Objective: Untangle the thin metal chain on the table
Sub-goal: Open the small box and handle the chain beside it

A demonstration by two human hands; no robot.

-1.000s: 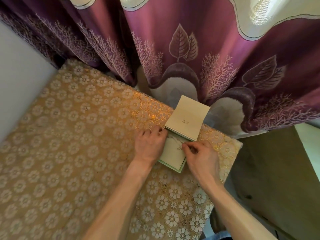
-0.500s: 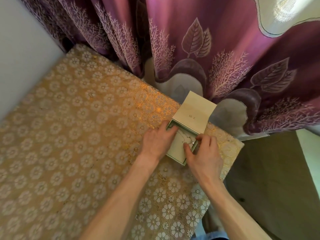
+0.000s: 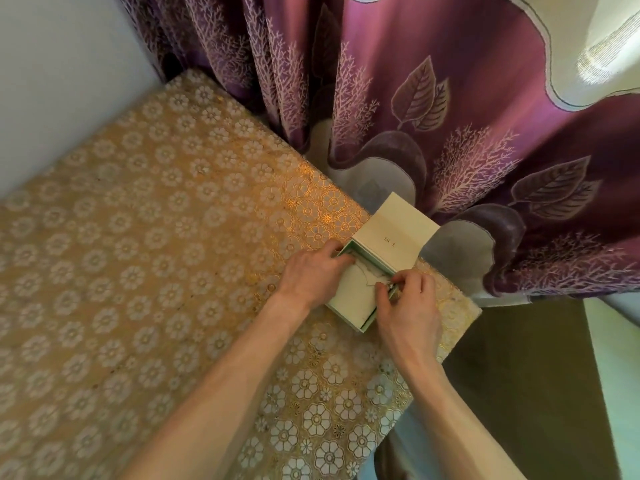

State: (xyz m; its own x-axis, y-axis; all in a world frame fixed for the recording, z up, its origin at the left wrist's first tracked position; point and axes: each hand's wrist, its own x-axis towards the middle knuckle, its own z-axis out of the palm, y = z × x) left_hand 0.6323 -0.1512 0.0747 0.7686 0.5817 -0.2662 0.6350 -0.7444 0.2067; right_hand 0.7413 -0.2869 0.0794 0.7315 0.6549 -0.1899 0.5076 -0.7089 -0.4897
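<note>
A small cream box [image 3: 349,301] with a pale green rim lies open near the table's far right edge, its lid [image 3: 394,235] standing up behind it. A thin metal chain [image 3: 369,276] lies in loops on the box's cream insert. My left hand [image 3: 311,273] rests on the box's left side, fingertips at the inner rim. My right hand [image 3: 407,303] is at the box's right side, thumb and forefinger pinched on one end of the chain, where a small metal bit shows. Part of the chain is hidden under my fingers.
The table wears a gold floral cloth [image 3: 138,271]. A purple leaf-patterned curtain [image 3: 450,116] hangs just behind the box. A pale wall [image 3: 52,81] borders the left side. The table's right edge drops to a dark floor [image 3: 519,375].
The view has shifted, so the box sits farther right in frame. My left hand moved from beside the box onto its left rim. My right hand slid to the box's right edge, still pinching.
</note>
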